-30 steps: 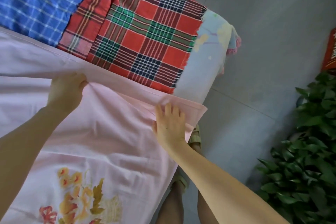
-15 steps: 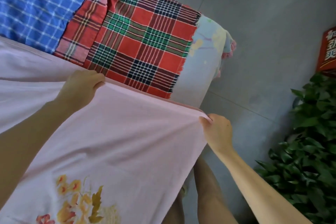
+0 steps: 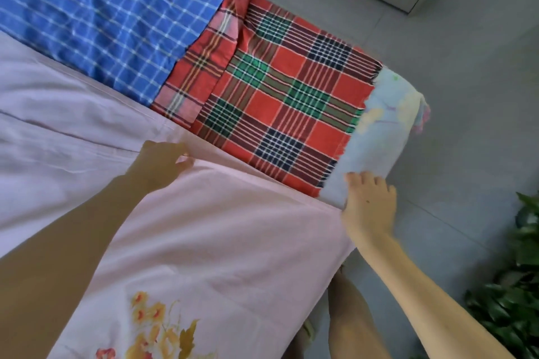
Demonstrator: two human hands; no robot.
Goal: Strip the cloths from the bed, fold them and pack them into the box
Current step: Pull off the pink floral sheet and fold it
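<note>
So the pink cloth [image 3: 218, 242] was spread just on the near side of the red plaid cloth [image 3: 280, 114], with its far edge lapped onto the plaid. That edge was gripped by the left hand [image 3: 163, 163], fingers curled round the fold. The right hand [image 3: 369, 207] was laid at the pink cloth's corner, by the plaid's near right corner. Whether anything was pinched there couldn't be told, too blurry. A blue checked cloth [image 3: 110, 17] was touching the plaid's left side.

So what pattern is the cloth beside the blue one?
Red plaid cloth, green and navy checks; head view.
</note>
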